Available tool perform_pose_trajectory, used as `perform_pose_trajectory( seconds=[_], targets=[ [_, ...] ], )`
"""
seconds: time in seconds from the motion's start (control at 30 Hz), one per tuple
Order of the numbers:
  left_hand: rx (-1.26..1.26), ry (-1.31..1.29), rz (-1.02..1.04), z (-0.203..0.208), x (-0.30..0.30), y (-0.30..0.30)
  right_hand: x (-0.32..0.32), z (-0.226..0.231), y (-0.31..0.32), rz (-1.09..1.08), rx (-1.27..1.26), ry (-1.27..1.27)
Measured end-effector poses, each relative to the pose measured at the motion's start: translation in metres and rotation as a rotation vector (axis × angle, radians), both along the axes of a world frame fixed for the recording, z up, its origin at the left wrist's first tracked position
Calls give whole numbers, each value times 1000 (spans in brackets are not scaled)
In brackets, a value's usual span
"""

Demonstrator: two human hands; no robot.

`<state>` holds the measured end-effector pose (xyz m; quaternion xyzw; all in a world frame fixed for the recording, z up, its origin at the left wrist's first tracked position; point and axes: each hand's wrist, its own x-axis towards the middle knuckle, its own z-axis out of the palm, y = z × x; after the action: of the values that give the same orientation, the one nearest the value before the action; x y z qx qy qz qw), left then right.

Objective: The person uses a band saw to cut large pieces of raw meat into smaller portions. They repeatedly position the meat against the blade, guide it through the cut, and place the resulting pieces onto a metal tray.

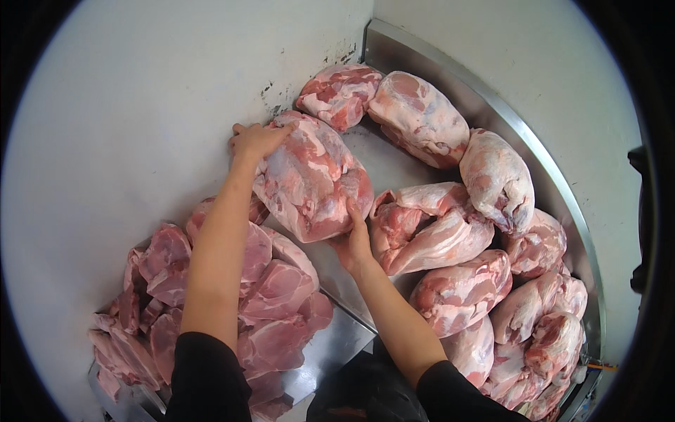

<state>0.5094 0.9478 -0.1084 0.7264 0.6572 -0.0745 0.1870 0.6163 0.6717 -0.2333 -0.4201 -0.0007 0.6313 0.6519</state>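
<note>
Between my two hands is a large cut of raw meat [309,176], pink and red with pale fat, over the steel table [383,158]. My left hand [256,143] grips its far left end, thumb on top, some fingers out of sight at the wall side. On the near right end, my right hand [354,243] holds it with the thumb up on the meat and the other fingers partly hidden. Just right of that hand lies a folded cut of meat [436,225]. A smaller cut [341,95] lies past the far end.
Large raw cuts [418,116] line the steel backsplash [485,91] and pile up at the right [538,352]. Thinner meat slices [278,295] heap up at the left, partly behind my left forearm. A pale wall [140,126] bounds the left side.
</note>
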Motion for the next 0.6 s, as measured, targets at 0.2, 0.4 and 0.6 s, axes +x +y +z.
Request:
perform_pose_trajectory(
  seconds=[0.2, 0.4, 0.6],
  targets=[
    [296, -855, 400, -64, -92, -41, 7, 76, -19, 176, -332, -929],
    [-343, -1672, 852, -79, -38, -216, 70, 104, 150, 397, -233, -1572],
    [-405, -1915, 1062, -71, 3, -243, 98, 37, 226, 665, -189, -872]
  ],
)
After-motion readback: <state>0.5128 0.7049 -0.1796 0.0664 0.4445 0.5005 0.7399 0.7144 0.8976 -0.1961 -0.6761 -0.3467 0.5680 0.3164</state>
